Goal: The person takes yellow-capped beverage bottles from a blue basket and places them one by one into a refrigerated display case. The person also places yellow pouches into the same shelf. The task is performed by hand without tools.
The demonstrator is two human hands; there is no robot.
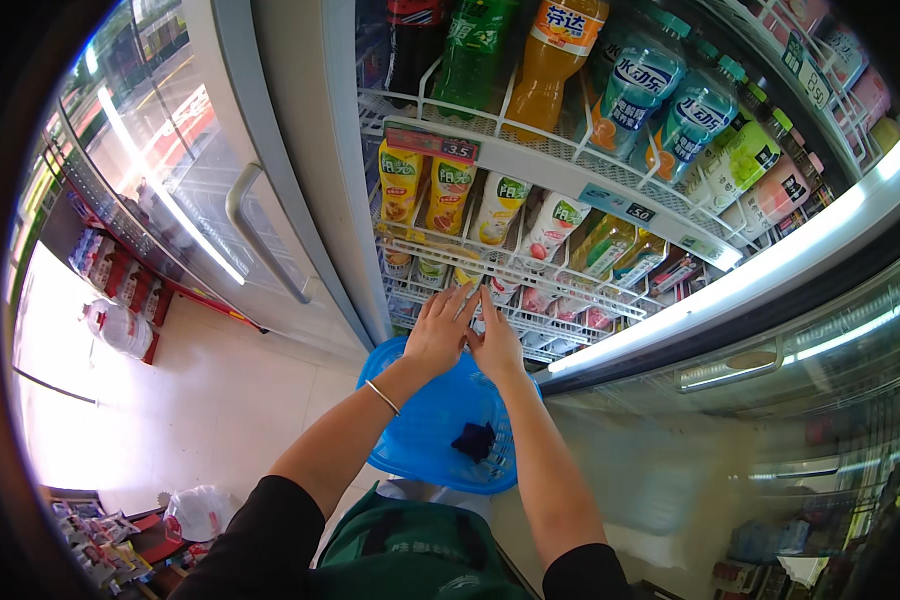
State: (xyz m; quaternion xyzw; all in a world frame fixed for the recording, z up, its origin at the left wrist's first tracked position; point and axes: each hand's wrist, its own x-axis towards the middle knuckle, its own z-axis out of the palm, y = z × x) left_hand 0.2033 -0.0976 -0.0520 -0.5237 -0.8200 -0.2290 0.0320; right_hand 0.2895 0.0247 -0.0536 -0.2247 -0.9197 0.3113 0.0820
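Note:
Both my hands reach to the low wire shelf (pixel 440 252) of an open drinks fridge. Stretched fingers of my left hand (pixel 440 335) lie at the shelf's front edge; a thin bangle (pixel 382 397) circles that wrist. My right hand (pixel 496 345) is right beside it, index finger extended and thumb near the left hand. Nothing shows in either hand, though the space under the palms is hidden. Patterned cups or bottles (pixel 432 271) stand just beyond the fingertips. Below my hands is a blue plastic basket (pixel 395 440) with a small dark item (pixel 473 441) in it.
Yellow cartons (pixel 400 180), white bottles (pixel 502 208) and larger soda bottles (pixel 558 62) fill the shelves above. An open glass door (pixel 760 400) stands at the right; another door's handle (pixel 255 225) is at the left. Bagged goods (pixel 198 512) sit lower left.

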